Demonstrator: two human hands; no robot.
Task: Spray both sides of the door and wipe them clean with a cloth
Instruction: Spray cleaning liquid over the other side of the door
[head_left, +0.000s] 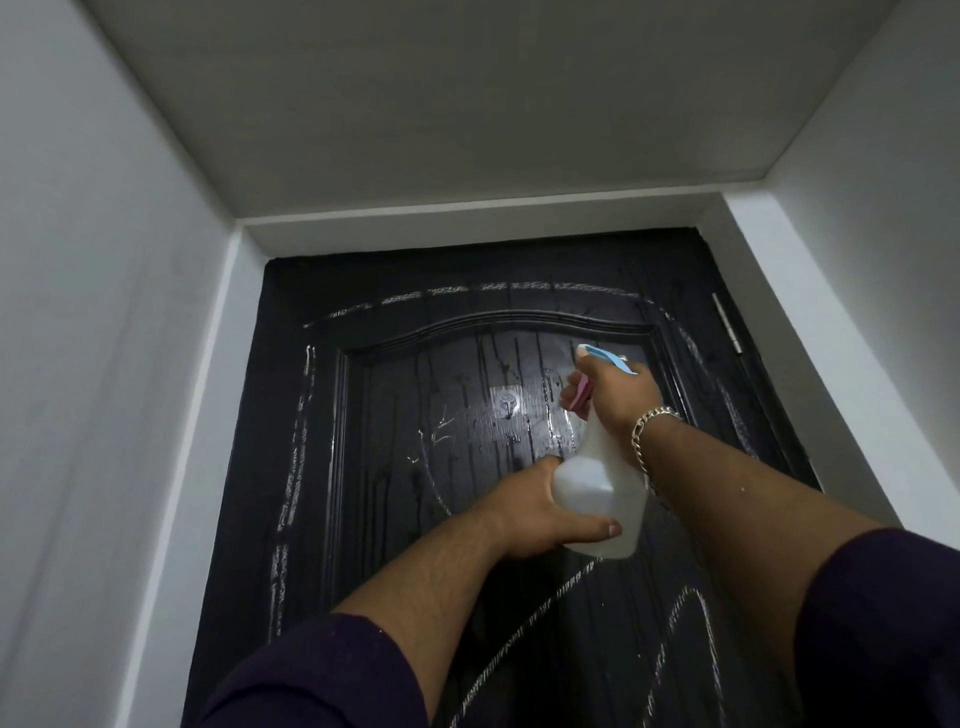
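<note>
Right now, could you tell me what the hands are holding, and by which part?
Both hold the spray bottle: the right hand grips its neck at the trigger head, and the left hand grips the lower body.

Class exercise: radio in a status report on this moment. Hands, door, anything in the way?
Right hand grips spray bottle at trigger; left hand holds its base. Door shut, wet, streaked with drips. No cloth in view. Nothing blocking the door.
</note>
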